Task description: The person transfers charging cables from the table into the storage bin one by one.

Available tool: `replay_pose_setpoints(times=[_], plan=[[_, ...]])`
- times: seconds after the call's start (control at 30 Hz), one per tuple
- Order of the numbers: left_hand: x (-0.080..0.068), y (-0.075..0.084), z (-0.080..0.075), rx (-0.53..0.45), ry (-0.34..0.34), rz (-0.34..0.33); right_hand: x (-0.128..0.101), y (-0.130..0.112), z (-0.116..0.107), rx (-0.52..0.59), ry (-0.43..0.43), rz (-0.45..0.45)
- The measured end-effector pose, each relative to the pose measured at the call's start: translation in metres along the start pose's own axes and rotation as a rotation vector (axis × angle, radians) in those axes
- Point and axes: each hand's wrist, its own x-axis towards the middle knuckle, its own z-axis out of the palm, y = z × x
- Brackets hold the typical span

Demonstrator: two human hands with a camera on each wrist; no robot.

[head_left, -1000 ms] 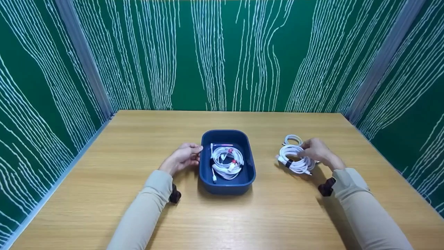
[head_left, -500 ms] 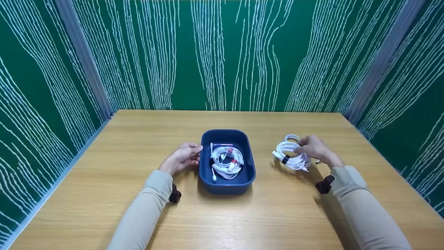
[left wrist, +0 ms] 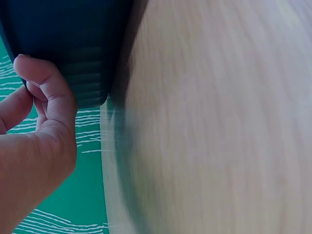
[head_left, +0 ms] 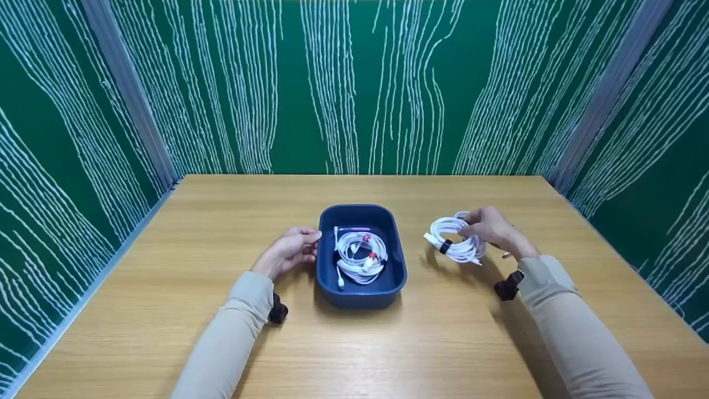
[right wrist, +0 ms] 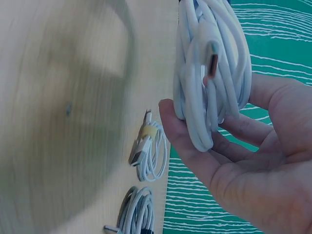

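Note:
In the head view, my left hand point(head_left: 288, 250) pinches the left rim of a dark blue plastic bin point(head_left: 361, 300). The left wrist view shows the thumb and fingers on either side of the bin's wall point(left wrist: 83, 73). Inside the bin lie coiled white cables point(head_left: 354, 272) with red ties. To the right of it, my right hand point(head_left: 492, 228) holds a coiled white cable point(head_left: 457, 252) bound with a black strap point(head_left: 445, 247), raised over the table. In the right wrist view, thumb and fingers grip this thick white coil point(right wrist: 192, 92), whose plug end faces the camera.
Two more coiled cables lie on the wooden table point(head_left: 443, 332): one with a yellow tie point(right wrist: 150, 134), another with a dark strap point(right wrist: 139, 212). The hand mostly hides them in the head view. Green panels with white lines point(head_left: 382, 88) enclose the table's back and sides.
My right hand has lifted the strapped white cable coil off the table and carried it left toward the bin. My left hand stays on the bin's rim.

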Motion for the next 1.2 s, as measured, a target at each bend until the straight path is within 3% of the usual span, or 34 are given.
replay_pose_setpoints(times=[1.2], plan=[[0.001,0.001,0.0,-0.016,0.014,-0.014,0.023,-0.057,0.016,0.052,-0.015,-0.036]])
